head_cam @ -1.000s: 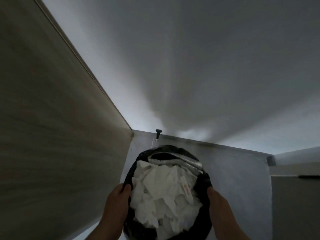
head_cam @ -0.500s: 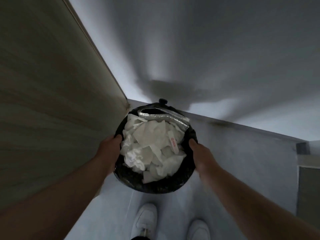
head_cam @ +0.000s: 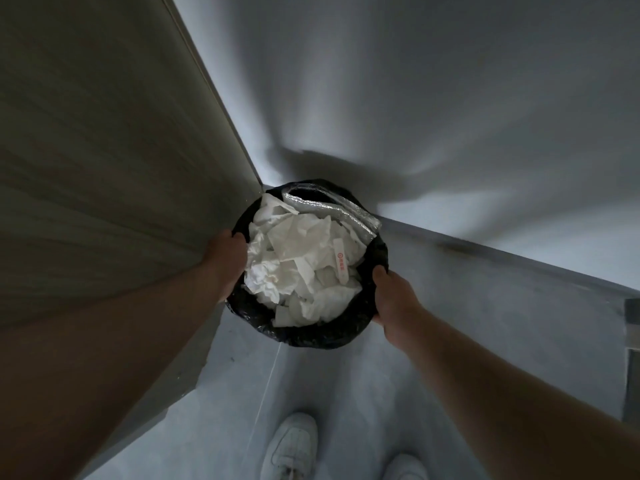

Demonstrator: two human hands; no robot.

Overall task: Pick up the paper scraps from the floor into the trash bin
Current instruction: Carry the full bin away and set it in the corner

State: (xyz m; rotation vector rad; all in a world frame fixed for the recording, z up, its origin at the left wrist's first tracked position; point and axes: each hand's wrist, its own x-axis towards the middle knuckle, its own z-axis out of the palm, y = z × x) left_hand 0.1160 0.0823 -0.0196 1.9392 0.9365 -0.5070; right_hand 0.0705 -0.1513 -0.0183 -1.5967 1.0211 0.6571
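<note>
A round trash bin [head_cam: 311, 336] lined with a black bag sits in the corner where a wooden panel meets a white wall. It is heaped with crumpled white paper scraps [head_cam: 298, 261], and a silvery foil bag [head_cam: 332, 206] lies at its far rim. My left hand [head_cam: 225, 261] grips the bin's left rim. My right hand [head_cam: 394, 296] grips the right rim, thumb on top. No scraps show on the visible floor.
A wood-grain panel [head_cam: 104, 168] rises close on the left and a white wall [head_cam: 433, 98] stands behind the bin. The pale floor [head_cam: 485, 323] runs right to a dark door frame [head_cam: 632, 341]. My two white shoes [head_cam: 291, 445] stand just below the bin.
The bin has gone down and away from me into the corner, both hands still on its rim. My arms have stretched out and my shoes have come into view.
</note>
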